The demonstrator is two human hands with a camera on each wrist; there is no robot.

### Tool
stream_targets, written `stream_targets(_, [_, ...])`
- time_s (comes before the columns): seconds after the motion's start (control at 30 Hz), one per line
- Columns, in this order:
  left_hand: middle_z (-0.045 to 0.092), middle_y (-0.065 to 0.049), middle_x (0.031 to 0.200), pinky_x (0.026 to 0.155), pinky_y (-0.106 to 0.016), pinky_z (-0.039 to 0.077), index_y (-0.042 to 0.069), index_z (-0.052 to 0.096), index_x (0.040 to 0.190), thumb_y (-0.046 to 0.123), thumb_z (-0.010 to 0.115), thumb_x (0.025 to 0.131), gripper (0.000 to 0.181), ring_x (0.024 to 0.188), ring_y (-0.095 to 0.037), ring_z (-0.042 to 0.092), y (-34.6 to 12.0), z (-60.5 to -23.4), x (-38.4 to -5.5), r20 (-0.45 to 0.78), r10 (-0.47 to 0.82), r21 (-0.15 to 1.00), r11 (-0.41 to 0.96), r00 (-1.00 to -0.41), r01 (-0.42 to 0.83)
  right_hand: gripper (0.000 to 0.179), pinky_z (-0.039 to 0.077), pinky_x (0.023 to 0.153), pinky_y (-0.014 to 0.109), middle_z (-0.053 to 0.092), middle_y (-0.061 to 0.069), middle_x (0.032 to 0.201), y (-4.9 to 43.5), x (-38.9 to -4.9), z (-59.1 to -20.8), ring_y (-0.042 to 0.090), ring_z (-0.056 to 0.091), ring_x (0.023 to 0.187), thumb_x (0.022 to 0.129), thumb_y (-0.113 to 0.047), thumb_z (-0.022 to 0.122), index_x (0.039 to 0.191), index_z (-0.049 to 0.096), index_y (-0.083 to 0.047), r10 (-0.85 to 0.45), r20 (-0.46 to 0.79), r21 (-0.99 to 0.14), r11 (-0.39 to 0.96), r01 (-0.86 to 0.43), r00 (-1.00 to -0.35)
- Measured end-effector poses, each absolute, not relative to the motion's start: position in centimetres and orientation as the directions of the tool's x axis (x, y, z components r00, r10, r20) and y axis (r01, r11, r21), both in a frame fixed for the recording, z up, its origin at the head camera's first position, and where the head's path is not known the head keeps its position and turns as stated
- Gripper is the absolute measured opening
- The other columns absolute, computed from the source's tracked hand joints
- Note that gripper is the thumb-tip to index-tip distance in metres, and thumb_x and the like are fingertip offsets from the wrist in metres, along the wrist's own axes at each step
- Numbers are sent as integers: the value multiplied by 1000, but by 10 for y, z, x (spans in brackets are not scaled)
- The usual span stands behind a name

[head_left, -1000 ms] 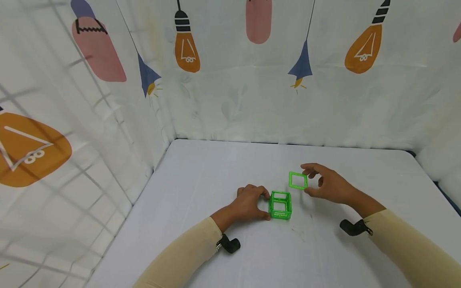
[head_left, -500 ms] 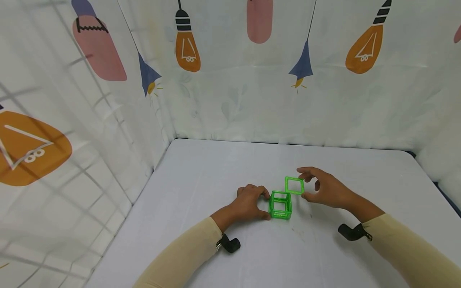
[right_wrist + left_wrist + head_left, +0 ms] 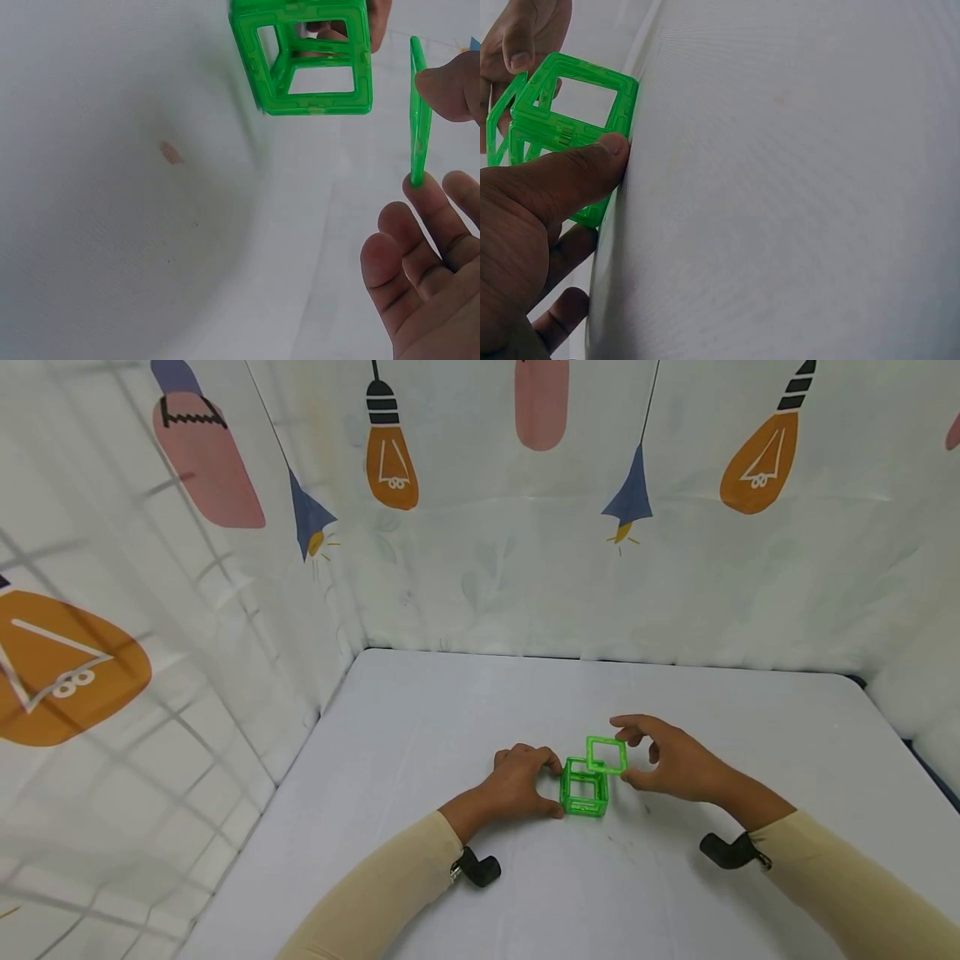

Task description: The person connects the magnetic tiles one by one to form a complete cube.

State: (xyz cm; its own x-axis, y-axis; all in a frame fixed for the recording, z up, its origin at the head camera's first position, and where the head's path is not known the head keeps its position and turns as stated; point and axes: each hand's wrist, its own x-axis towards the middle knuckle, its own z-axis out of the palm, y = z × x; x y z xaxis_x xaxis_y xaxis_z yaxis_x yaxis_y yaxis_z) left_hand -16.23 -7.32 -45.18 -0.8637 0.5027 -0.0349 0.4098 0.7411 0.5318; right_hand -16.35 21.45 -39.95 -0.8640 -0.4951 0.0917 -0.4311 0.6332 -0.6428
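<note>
On the white table stands a cube (image 3: 583, 807) built of green see-through square magnetic tiles with open middles. My left hand (image 3: 517, 783) grips its left side, thumb at the near corner and fingers behind; in the left wrist view the thumb lies along a tile of the cube (image 3: 626, 112). A single green magnetic tile (image 3: 606, 771) is pinched by its edges between thumb and fingertips of my right hand (image 3: 678, 764). That tile hangs just above the cube's far right top. In the right wrist view the loose tile (image 3: 419, 142) shows edge-on, apart from the cube (image 3: 322, 103).
Around the work spreads the white tabletop (image 3: 450, 710), with faint brownish marks in front of the cube. Behind it and to the left hang pale curtains (image 3: 480, 577) printed with lamps and bulbs. A black wrist camera (image 3: 480, 870) sits below each hand.
My right hand has brought the loose tile left and nearer, from right of the cube to over its far top edge. The left hand and the cube have stayed in place.
</note>
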Motion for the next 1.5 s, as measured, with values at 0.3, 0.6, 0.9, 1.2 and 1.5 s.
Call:
stream_targets(0.3, [63, 16, 118, 108, -45, 28, 26, 64, 115, 41, 94, 73, 53, 124, -16, 49, -73, -453, -164, -32, 503, 530, 741, -864, 412, 75, 52, 81, 36, 64, -1, 125, 208, -159, -401, 29, 57, 111, 83, -17, 86, 148, 50, -12, -501, 75, -651, 630, -423, -862])
stream_targets(0.6, [62, 15, 119, 107, -45, 29, 26, 64, 118, 40, 94, 74, 56, 124, -16, 49, -73, -452, -163, -35, 502, 538, 738, -864, 407, 74, 52, 83, 36, 64, -3, 125, 203, -154, -406, 27, 57, 113, 84, -16, 85, 148, 49, -11, -516, 81, -664, 610, -433, -853])
stream_targets(0.9, [62, 19, 119, 107, -45, 29, 25, 63, 126, 40, 93, 75, 61, 125, -16, 48, -74, -453, -163, -20, 522, 527, 730, -853, 434, 74, 53, 84, 39, 66, -3, 125, 200, -152, -412, 19, 56, 110, 84, -18, 85, 148, 49, -14, -531, 80, -656, 609, -446, -844])
stream_targets(1.2, [62, 18, 119, 108, -45, 29, 25, 64, 126, 40, 92, 76, 60, 126, -16, 48, -74, -453, -163, -20, 524, 525, 730, -851, 437, 77, 54, 84, 42, 66, -5, 124, 197, -151, -412, 20, 56, 110, 81, -17, 87, 148, 49, -13, -539, 90, -635, 616, -465, -837])
stream_targets(1.5, [62, 19, 118, 107, -44, 29, 24, 64, 126, 39, 93, 75, 60, 125, -15, 48, -74, -455, -163, -13, 522, 527, 729, -853, 438, 75, 53, 83, 39, 65, -6, 125, 194, -150, -415, 18, 56, 111, 83, -19, 87, 148, 49, -14, -553, 87, -623, 619, -479, -829])
